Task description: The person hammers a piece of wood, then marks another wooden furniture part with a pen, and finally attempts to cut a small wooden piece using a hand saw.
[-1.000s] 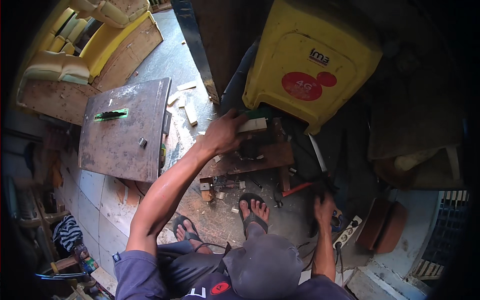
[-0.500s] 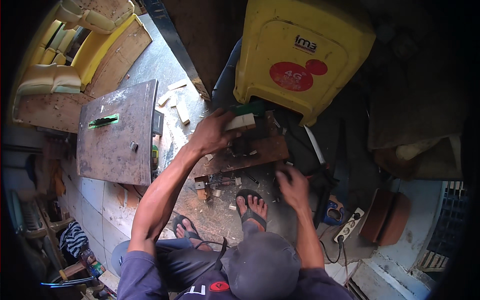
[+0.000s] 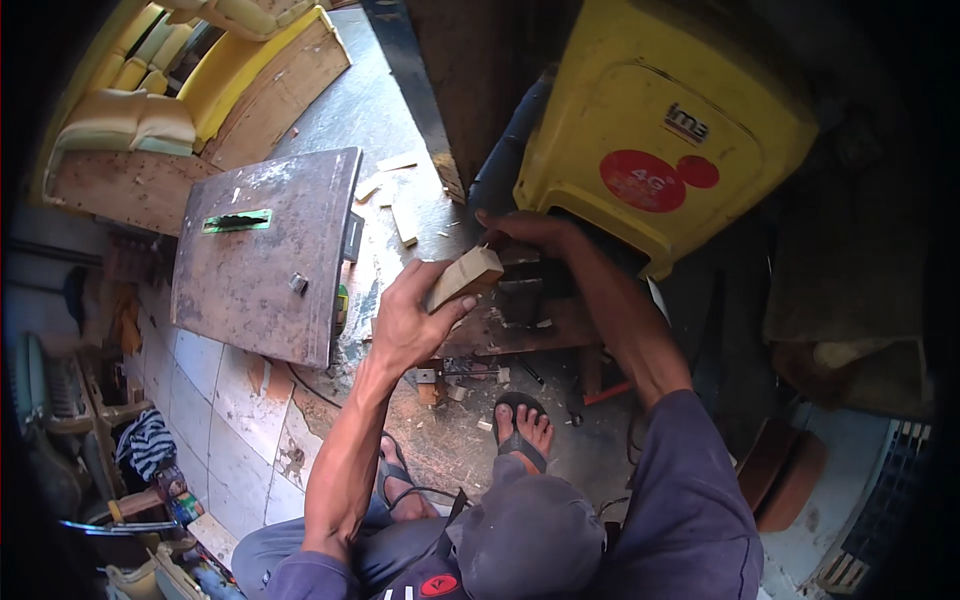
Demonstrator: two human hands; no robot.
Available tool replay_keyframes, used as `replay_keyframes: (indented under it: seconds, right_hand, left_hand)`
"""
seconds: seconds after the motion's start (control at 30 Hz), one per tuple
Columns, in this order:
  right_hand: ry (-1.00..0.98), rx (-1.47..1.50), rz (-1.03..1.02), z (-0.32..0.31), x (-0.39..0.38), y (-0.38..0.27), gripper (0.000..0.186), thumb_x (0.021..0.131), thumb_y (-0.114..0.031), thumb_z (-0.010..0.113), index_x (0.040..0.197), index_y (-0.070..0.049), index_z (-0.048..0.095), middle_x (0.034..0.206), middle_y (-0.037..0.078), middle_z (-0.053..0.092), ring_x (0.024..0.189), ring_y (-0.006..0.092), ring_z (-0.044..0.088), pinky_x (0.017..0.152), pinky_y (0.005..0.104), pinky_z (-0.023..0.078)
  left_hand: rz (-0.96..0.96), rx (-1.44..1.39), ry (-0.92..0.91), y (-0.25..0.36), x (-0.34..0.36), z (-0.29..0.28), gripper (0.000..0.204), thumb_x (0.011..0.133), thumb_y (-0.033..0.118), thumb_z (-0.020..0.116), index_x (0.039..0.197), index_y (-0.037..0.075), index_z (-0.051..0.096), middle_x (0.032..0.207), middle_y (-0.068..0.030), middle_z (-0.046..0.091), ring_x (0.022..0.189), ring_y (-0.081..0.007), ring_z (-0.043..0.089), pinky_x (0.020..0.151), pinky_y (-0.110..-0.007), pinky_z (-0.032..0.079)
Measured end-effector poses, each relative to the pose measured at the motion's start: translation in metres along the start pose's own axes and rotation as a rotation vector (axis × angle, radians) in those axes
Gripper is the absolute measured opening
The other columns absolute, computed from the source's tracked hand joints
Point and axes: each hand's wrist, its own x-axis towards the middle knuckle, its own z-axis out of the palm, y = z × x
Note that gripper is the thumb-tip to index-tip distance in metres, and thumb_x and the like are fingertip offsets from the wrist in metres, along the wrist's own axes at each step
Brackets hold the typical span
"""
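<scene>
In front of me my left hand (image 3: pixel 410 318) is closed around a pale wooden block (image 3: pixel 468 279), thumb along its near side. The block slants up toward the right. Just beyond its far end is my right hand (image 3: pixel 535 232), its fingers bent in close to the block; whatever they hold, if anything, I cannot make out. Beneath both hands lies a dark wooden plank (image 3: pixel 470 337) with chips on it. A small clamp-like metal tool with a wooden piece (image 3: pixel 430 385) rests on the floor near my sandalled foot.
To the left stands a brown saw table (image 3: pixel 265 290) with a green-edged slot. Offcuts (image 3: pixel 403 224) lie beyond it. A yellow plastic stool (image 3: pixel 600 110) stands at the far right. A yellow padded sofa frame (image 3: pixel 225 85) is at the back left.
My right hand has moved from the near right, reaching forward and left to the block. My left hand has drawn the block slightly nearer and tilted it. The whole view has shifted.
</scene>
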Motion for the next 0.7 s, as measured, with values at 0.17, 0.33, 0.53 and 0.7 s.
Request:
replay_keyframes:
  seconds: [0.17,0.33,0.53,0.7]
  right_hand:
    - [-0.129,-0.333,-0.213,0.015,-0.035,-0.064,0.082,0.109,-0.067,0.037,0.087,-0.001,0.081,0.092,0.010,0.079,0.100,0.0220,0.072,0.098,0.0359,0.051]
    - [0.228,-0.468,-0.061,-0.034,-0.076,-0.031,0.091,0.107,-0.070,0.031,0.073,-0.002,0.079,0.088,0.013,0.078,0.098,0.0255,0.073,0.099,0.0389,0.050]
    - [0.354,-0.653,-0.022,-0.016,-0.010,0.016,0.098,0.100,-0.083,0.030,0.095,0.003,0.079,0.109,0.024,0.075,0.106,0.0342,0.070,0.098,0.0427,0.051]
    - [-0.042,-0.840,0.067,-0.039,0.011,-0.011,0.093,0.098,-0.082,0.039,0.094,0.001,0.079,0.097,0.021,0.075,0.095,0.0309,0.071,0.090,0.0430,0.052]
  left_hand:
    - [0.010,0.072,0.055,-0.017,-0.022,-0.012,0.047,0.079,0.019,0.089,0.117,-0.002,0.071,0.100,-0.0171,0.069,0.091,-0.0338,0.070,0.080,-0.041,0.055]
    - [-0.089,0.079,0.030,-0.017,-0.036,-0.014,0.046,0.080,0.018,0.089,0.118,-0.002,0.071,0.099,-0.0161,0.069,0.091,-0.0316,0.070,0.080,-0.040,0.054]
    - [-0.017,0.054,-0.026,-0.008,-0.023,0.001,0.048,0.080,0.018,0.087,0.121,-0.001,0.072,0.101,-0.0166,0.069,0.092,-0.0330,0.070,0.084,-0.040,0.054]
    - [0.159,0.201,-0.164,0.019,0.023,0.029,0.051,0.082,0.020,0.084,0.128,0.006,0.067,0.118,-0.0179,0.067,0.107,-0.0414,0.067,0.090,-0.048,0.053]
